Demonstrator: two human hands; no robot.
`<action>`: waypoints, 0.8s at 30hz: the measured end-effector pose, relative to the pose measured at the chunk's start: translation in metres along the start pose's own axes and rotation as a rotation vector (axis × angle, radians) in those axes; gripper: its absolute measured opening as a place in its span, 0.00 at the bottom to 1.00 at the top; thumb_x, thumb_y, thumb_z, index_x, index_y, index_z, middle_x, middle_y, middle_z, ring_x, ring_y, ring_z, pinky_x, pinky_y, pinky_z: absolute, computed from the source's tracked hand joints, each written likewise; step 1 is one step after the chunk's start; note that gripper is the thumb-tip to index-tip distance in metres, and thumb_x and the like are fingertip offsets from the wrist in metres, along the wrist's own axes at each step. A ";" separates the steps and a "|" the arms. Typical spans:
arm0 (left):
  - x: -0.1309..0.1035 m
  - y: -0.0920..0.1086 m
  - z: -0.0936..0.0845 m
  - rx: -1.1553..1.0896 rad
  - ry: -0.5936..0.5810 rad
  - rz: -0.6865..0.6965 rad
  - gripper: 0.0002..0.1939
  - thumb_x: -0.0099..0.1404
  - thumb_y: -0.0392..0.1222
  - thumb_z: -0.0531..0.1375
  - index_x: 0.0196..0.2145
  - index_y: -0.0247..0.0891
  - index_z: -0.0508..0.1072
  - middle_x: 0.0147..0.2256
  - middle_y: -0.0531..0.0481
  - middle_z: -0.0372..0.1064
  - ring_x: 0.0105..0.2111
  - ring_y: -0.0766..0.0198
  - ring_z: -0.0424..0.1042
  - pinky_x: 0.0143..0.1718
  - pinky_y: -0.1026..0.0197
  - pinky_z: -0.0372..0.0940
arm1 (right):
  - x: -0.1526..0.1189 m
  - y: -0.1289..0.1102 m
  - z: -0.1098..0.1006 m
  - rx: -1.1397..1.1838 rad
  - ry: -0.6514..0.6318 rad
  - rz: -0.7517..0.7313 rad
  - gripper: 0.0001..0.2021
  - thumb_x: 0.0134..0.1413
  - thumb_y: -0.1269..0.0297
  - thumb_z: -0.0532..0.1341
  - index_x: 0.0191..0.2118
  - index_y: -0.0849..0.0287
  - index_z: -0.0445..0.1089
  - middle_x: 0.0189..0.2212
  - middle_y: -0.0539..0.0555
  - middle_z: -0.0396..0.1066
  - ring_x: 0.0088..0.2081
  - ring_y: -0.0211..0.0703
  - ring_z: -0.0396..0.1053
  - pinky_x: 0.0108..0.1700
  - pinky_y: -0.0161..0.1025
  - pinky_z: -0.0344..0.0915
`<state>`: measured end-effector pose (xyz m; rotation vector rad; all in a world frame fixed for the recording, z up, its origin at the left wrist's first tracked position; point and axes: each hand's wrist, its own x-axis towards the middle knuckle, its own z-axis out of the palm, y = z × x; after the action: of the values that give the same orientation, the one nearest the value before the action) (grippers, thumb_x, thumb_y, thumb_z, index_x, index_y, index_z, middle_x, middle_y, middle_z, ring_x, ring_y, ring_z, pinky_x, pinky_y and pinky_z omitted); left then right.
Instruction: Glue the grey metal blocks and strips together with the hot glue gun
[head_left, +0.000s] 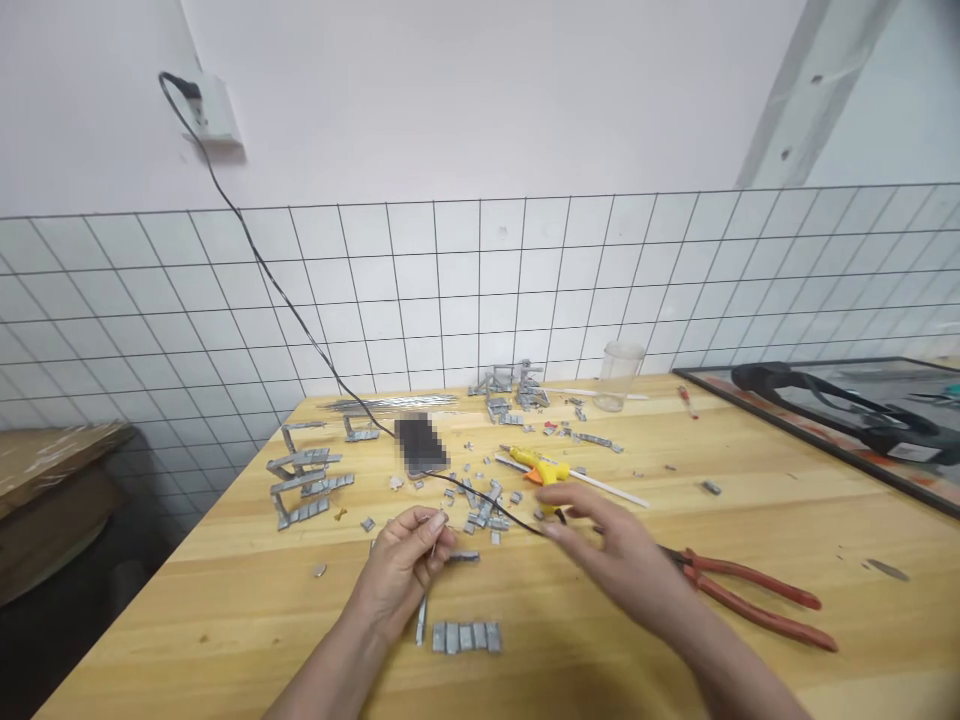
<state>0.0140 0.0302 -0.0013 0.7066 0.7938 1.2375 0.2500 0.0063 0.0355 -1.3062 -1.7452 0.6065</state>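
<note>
My left hand (412,555) is pinched round a small thin piece, too small to name, above the wooden table. Beside it, my right hand (600,540) reaches over the handle of a yellow glue gun (551,474), fingers bent; whether it grips the handle is unclear. A black cord (480,495) runs between the hands. In front of my left hand lies a row of joined grey pieces (466,637), with a grey strip (421,620) to its left. Small loose grey pieces (487,508) are scattered behind my hands.
Red-handled pliers (750,595) lie right of my right forearm. Grey stepped assemblies (304,480) stand at the left, others (517,388) at the back. A dark phone (420,444), a clear cup (619,376), thin rods (397,404) and a black-framed board (847,420) are also there.
</note>
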 end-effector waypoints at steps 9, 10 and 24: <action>-0.004 -0.006 0.003 -0.029 0.014 -0.071 0.11 0.47 0.32 0.71 0.31 0.30 0.77 0.22 0.49 0.74 0.20 0.72 0.70 0.24 0.74 0.67 | -0.071 0.129 -0.095 -0.832 -0.027 0.204 0.19 0.47 0.68 0.55 0.46 0.56 0.72 0.46 0.59 0.75 0.46 0.59 0.71 0.43 0.52 0.68; -0.004 -0.007 0.003 -0.030 0.012 -0.076 0.11 0.47 0.31 0.70 0.31 0.30 0.77 0.22 0.48 0.74 0.20 0.72 0.70 0.24 0.74 0.67 | -0.077 0.134 -0.094 -0.900 -0.044 0.177 0.22 0.46 0.72 0.54 0.49 0.57 0.70 0.47 0.59 0.74 0.47 0.57 0.71 0.44 0.52 0.67; -0.001 0.012 0.002 -0.117 0.036 -0.024 0.05 0.52 0.24 0.64 0.26 0.29 0.77 0.20 0.50 0.72 0.20 0.72 0.71 0.23 0.75 0.68 | -0.100 0.156 -0.107 -1.016 -0.119 0.046 0.31 0.44 0.79 0.52 0.57 0.61 0.63 0.50 0.64 0.72 0.47 0.57 0.70 0.44 0.49 0.67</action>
<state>0.0091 0.0315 0.0095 0.5798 0.7505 1.2669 0.4319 -0.0461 -0.0651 -1.9949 -2.2211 -0.2669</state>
